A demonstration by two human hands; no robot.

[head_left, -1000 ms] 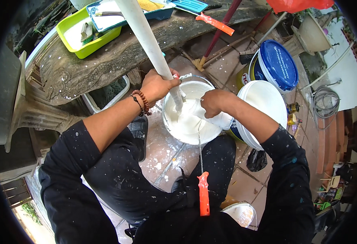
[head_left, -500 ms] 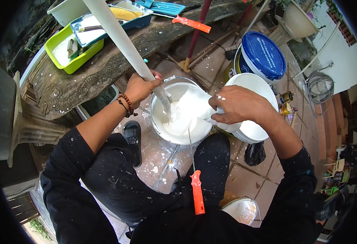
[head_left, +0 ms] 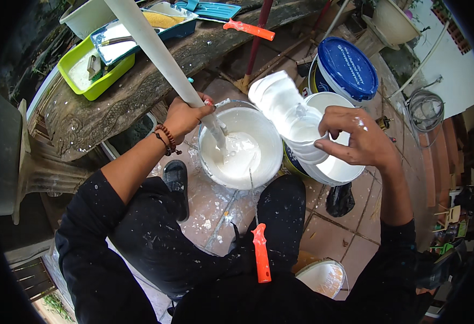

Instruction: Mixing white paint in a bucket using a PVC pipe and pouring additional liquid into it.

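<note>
My left hand (head_left: 185,120) is closed round a long pale pipe (head_left: 158,51), which slants down into a bucket (head_left: 272,135) of white paint (head_left: 242,156). The pipe's lower end dips into the paint. My right hand (head_left: 358,135) pinches the rim of a white ribbed plastic container (head_left: 283,105), tilted and paint-smeared, its far end pointing up and left. It hangs partly over an open white pail (head_left: 350,171) to the right of the bucket. An orange-handled tool (head_left: 261,254) leans against the paint bucket's near side, its thin metal rod reaching into the bucket.
A blue-lidded tub (head_left: 348,67) stands behind the pail. On the wooden bench (head_left: 194,59) lie a lime-green tub (head_left: 102,86), a blue paint tray (head_left: 185,27) and another orange handle (head_left: 248,28). A black plastic bag (head_left: 339,201) and a paint-stained container (head_left: 323,278) sit nearer me.
My right hand has moved right and lifted the white container away from the paint bucket to over the open pail. My left hand and the pipe have stayed almost in place.
</note>
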